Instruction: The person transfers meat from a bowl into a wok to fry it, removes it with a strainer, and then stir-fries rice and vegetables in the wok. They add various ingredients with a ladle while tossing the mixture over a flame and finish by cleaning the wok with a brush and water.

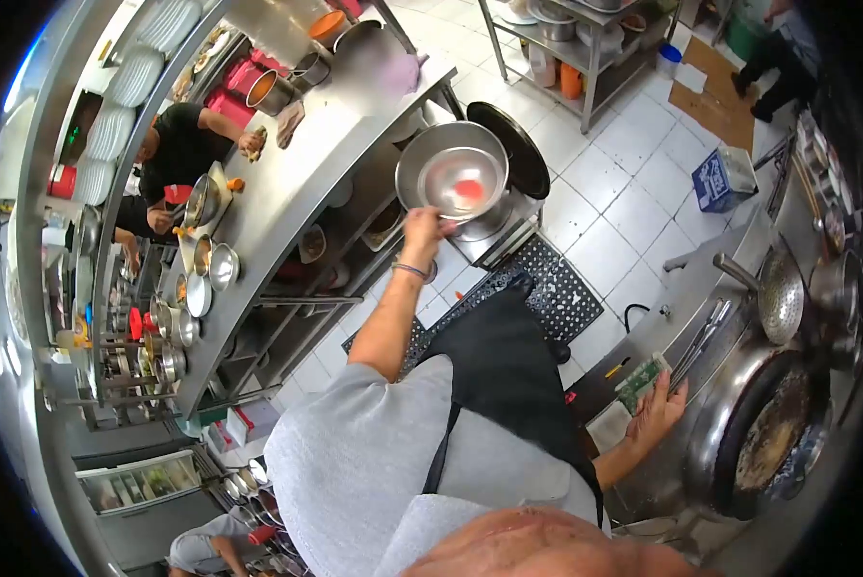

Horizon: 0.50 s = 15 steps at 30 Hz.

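Head: one bowl (443,176) in left hand (424,234)

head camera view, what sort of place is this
Most likely a restaurant kitchen: it has a large wok, a perforated metal ladle and stacks of white dishes.

White square-tiled floor (595,217): black perforated mat (558,287), flat brown cardboard (718,117). Stainless-steel counter (339,123): round silver metal bowl (225,266), crumpled brown cloth (290,123).

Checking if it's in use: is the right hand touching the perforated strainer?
Apart: the head view shows a plain gap between the right hand and the perforated strainer.
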### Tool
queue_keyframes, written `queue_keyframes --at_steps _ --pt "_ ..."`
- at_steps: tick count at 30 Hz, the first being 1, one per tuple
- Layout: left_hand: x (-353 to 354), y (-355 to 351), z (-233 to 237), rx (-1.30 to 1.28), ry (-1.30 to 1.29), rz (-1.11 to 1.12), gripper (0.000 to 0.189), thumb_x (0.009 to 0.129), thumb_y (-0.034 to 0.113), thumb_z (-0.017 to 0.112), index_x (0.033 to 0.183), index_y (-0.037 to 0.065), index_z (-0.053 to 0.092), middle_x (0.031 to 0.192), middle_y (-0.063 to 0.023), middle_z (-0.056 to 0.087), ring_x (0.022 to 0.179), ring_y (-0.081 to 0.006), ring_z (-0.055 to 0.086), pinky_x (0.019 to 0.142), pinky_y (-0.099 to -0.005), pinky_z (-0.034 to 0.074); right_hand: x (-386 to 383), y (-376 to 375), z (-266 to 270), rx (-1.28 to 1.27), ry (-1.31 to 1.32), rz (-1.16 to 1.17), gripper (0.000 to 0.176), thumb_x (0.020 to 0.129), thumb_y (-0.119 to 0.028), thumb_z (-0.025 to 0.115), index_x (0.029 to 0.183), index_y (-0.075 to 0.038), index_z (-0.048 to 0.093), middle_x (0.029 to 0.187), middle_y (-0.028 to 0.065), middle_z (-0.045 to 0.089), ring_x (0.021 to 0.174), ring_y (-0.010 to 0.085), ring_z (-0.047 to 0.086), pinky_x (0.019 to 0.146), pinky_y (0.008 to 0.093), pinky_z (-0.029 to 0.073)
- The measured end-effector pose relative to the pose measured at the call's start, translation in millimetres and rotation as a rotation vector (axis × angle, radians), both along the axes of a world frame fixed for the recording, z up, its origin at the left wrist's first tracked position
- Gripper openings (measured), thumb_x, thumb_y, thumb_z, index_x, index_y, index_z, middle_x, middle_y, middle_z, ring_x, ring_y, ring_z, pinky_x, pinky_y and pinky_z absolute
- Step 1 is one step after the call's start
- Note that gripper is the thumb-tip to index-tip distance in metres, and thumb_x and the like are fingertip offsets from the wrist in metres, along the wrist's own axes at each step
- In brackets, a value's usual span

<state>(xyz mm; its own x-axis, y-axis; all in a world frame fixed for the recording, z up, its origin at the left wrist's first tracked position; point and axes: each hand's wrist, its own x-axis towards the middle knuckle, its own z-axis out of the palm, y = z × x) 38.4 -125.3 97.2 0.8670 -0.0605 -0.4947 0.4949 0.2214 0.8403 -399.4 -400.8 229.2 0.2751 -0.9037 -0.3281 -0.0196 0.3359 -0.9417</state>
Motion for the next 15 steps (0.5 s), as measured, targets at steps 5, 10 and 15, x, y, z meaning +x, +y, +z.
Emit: queue_keyframes --at_steps 5,10,15 --pt "82.8 82.4 12.9 -0.067 -0.076 0.313 0.017 0.088 0.000 0.054 0.100 -0.012 0.057 0.094 -0.0199 0.062 0.075 -0.0308 0.066 0.061 -0.0384 0.060 23.2 3.9 -3.9 -0.089 0.091 -0.050 0.029 0.095 -0.013 0.062 0.122 -0.004 0.056 0.072 -0.0050 0.051 0.046 -0.0003 0.035 0.037 0.0193 0.024" --pt "166.8 132.2 12.5 -0.267 -0.092 0.552 0.026 0.086 -0.003 0.058 0.111 -0.008 0.053 0.107 -0.0195 0.060 0.084 -0.0357 0.065 0.066 -0.0429 0.061 47.1 24.8 -46.0 -0.206 0.288 -0.086 0.034 0.094 -0.017 0.064 0.124 -0.002 0.056 0.076 -0.0026 0.054 0.049 0.0026 0.039 0.039 0.0219 0.028" --pt "234.8 164.6 -2.9 -0.394 -0.188 0.376 0.033 0.095 0.014 0.057 0.123 -0.001 0.048 0.123 -0.0150 0.054 0.113 -0.0389 0.058 0.092 -0.0460 0.053 101.3 67.1 -53.7 -0.062 0.403 0.036 0.041 0.093 -0.013 0.063 0.129 0.004 0.053 0.099 0.0083 0.061 0.083 0.0138 0.059 0.075 0.0276 0.048"
